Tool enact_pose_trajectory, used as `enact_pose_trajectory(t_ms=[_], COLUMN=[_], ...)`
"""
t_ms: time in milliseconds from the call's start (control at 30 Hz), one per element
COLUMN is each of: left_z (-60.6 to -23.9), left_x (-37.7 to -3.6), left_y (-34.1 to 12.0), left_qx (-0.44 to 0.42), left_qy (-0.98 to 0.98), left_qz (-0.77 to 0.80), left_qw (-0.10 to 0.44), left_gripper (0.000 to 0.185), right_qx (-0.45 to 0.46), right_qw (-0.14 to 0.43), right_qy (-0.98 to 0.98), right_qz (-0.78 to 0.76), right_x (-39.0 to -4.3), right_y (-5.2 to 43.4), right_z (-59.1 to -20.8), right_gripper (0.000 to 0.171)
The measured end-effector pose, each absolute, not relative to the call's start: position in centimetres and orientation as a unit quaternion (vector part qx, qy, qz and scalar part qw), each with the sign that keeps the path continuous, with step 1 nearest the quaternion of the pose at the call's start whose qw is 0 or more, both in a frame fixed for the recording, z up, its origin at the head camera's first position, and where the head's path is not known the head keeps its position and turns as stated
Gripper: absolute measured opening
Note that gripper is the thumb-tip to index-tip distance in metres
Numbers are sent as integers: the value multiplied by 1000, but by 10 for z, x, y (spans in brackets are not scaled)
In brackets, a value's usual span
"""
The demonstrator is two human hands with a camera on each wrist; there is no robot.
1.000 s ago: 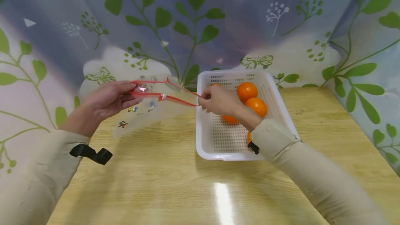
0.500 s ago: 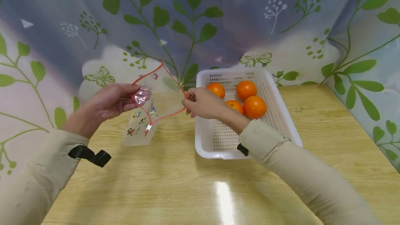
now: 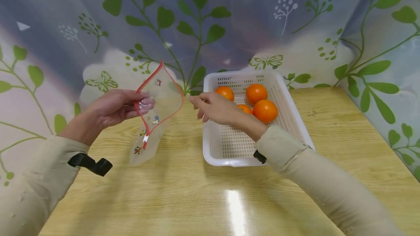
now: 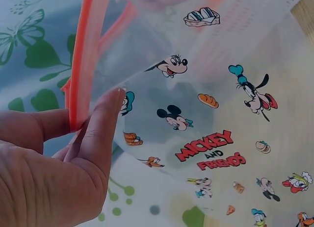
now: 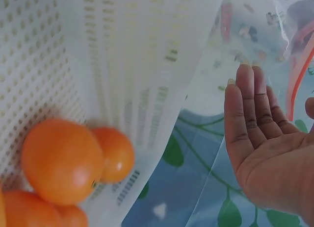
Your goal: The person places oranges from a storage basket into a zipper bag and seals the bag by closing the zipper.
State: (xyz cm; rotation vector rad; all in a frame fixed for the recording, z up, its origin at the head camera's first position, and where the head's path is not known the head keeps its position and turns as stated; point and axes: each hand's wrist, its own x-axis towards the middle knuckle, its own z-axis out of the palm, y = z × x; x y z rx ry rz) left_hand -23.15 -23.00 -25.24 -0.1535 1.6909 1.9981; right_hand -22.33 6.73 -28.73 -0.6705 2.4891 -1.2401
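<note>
Leaf-and-butterfly printed curtain (image 3: 210,28) hangs behind a pale wooden surface (image 3: 183,192). Farthest left, the left hand (image 3: 113,108) pinches the red zip edge of a clear zipper bag (image 3: 154,119) between thumb and fingers, as the left wrist view shows up close (cartoon figures and the words "Mickey and Friends" are printed on the plastic). The bag hangs from that hand with its mouth gaping, its lower corner down by the surface. Just right of the bag, the right hand (image 3: 214,109) hovers with fingers straight and relaxed, holding nothing, apart from the bag's red rim. Beyond that hand's right side sits a white perforated basket (image 3: 229,148), with four oranges (image 3: 265,110) clustered at its far end.
</note>
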Motion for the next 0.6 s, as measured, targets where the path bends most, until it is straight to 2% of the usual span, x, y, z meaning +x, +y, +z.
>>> enact_pose_trajectory(t_ms=[300,600], left_z=[-255,-260], left_x=[-234,-239], left_y=[-236,-241], left_qx=[-48,-46], left_qy=[626,626], left_qz=[730,725], left_qw=[270,283], left_gripper=[19,17], right_qx=[-207,-181], right_qw=[120,105], right_qy=[891,900], right_qz=[-386,-381], right_x=[-227,-233], right_y=[101,145], right_z=[-286,-285], right_gripper=[57,48])
